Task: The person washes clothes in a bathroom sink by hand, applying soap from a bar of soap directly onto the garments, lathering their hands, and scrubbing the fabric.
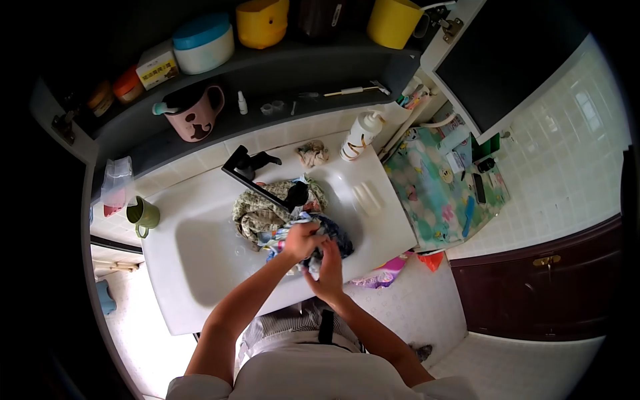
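Head cam's looking down at a sink [200, 263], and from my remote seat both hands are on laundry. The left hand [301, 241] has its fingers curled into a loose fist, bunched on the blue cloth [339, 235] as far as I can make out. The right hand [328, 272] sits just to the right and nearer, fingers fairly straight, thumb off to one side, up against that same cloth. Can't tell if it's pinching fabric; it's a bit blurry there.

So the blue cloth is in the right half of the basin, on the near side, bunched against the green cloth [255, 210] to its far left. The tap [257, 190] slants in from the far rim and its spout ends right above the pile. I can't tell if water's running.

My two cents: let the left anchor a fold while the right works the fabric against it, small sections at a time. Wet cloth probably gets heavy and slippery, so I'd keep the wad low inside the basin, and watch the knuckles under that spout. I'd also mind the white bar [367, 199] and pump bottle [360, 137] over on the right.
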`<action>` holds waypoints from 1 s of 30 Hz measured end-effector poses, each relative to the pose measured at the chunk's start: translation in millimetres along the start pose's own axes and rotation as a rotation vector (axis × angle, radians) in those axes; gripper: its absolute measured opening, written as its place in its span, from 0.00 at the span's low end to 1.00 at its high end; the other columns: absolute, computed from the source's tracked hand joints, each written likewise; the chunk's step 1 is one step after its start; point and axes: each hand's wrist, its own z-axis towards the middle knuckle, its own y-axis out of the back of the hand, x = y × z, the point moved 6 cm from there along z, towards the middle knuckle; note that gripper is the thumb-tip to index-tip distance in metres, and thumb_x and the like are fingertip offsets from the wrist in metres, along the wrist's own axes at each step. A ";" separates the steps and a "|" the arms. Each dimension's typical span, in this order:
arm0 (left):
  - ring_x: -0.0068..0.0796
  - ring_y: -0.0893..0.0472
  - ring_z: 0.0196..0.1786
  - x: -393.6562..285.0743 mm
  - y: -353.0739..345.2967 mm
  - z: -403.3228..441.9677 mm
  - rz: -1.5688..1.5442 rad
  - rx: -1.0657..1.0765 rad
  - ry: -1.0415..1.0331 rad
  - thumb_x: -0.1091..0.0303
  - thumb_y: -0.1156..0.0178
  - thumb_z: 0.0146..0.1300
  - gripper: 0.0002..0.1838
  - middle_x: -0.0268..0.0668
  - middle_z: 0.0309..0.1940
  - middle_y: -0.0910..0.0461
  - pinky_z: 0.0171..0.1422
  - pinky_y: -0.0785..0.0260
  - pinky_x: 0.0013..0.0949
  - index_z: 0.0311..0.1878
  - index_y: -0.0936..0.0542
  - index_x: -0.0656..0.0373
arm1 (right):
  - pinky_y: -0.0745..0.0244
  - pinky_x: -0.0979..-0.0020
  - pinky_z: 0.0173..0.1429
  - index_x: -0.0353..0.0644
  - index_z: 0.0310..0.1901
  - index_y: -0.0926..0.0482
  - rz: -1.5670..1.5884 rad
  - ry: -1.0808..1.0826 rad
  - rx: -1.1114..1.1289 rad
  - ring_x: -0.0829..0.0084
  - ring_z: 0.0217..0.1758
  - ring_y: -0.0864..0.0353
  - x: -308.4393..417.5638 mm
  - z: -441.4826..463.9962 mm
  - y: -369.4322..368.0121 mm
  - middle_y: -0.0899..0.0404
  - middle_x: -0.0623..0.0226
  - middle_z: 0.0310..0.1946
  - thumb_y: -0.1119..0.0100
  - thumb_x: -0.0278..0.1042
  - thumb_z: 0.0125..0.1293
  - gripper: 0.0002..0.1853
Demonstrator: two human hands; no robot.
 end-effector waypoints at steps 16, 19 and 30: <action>0.43 0.33 0.68 29.4 -33.5 38.2 0.628 -0.161 -0.228 0.58 0.45 0.62 0.28 0.40 0.63 0.28 0.64 0.40 0.56 0.67 0.31 0.47 | 0.34 0.56 0.59 0.34 0.52 0.26 0.613 -0.660 -0.278 0.50 0.52 0.27 -120.1 82.0 10.2 0.25 0.49 0.48 0.48 0.23 0.49 0.23; 0.45 0.28 0.63 34.0 -37.2 46.1 0.650 -0.172 -0.099 0.62 0.47 0.61 0.24 0.40 0.58 0.25 0.60 0.35 0.54 0.62 0.28 0.50 | 0.35 0.54 0.57 0.36 0.50 0.27 0.163 -0.188 -0.565 0.50 0.50 0.28 -85.6 89.9 11.1 0.25 0.52 0.44 0.43 0.28 0.50 0.22; 0.55 0.31 0.59 117.1 -63.4 95.9 0.716 -0.042 0.136 0.60 0.48 0.64 0.15 0.48 0.50 0.27 0.65 0.39 0.53 0.49 0.27 0.58 | 0.28 0.50 0.42 0.39 0.29 0.21 -0.463 -0.277 -0.079 0.49 0.34 0.22 -145.1 157.5 -41.7 0.20 0.52 0.30 0.46 0.38 0.61 0.12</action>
